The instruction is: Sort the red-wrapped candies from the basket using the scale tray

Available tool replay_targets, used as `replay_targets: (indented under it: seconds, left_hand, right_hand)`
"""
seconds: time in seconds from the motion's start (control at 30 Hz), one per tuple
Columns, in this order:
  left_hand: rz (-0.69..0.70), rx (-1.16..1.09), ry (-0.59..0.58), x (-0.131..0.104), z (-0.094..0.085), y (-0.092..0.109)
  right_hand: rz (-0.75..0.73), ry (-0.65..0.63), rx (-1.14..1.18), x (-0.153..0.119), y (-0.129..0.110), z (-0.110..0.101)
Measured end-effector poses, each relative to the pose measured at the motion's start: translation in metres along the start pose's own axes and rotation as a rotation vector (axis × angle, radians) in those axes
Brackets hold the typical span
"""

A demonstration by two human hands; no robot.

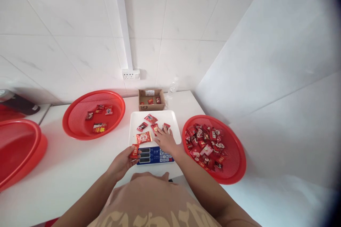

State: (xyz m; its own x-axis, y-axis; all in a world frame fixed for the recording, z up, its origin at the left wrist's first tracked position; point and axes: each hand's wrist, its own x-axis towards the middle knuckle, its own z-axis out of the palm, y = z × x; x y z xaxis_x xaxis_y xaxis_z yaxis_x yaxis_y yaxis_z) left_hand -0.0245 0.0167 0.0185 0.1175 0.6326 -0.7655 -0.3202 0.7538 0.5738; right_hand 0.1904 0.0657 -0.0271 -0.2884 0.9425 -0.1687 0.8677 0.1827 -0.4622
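Note:
My left hand (123,160) is closed on a small red candy packet (134,151), just left of the digital scale's blue keypad panel (151,155). Over the scale's white tray (170,116), my right hand (166,140) reaches with its fingers spread, the tips at a red and yellow candy packet (154,127). A dark red packet (166,126) lies partly behind those fingers. Elsewhere on the tray are a larger red and cream packet (144,137), a dark packet (142,126) and a red packet with a black character (151,118).
On the right stands a red mesh basket (237,149) heaped with packets. Another red basket (69,122) at left holds several. Behind the scale are a cardboard box (151,107) and a clear bottle (173,85). A third red basket (23,149) sits far left.

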Motion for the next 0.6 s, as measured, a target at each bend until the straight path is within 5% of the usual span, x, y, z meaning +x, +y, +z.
replay_targets:
  seconds: [0.23,0.47,0.6]
  left_hand:
    - [0.049,0.134,-0.059,-0.009,0.001,0.0]
    - [0.185,0.619,-0.252,-0.015,0.033,-0.011]
    - [0.254,0.661,-0.336,-0.01,0.045,-0.021]
  right_hand:
    - [0.107,0.156,0.342,-0.022,0.009,-0.014]
    - [0.109,-0.292,1.058,-0.062,-0.035,-0.021]
    - [0.163,-0.15,1.21,-0.077,-0.041,-0.016]
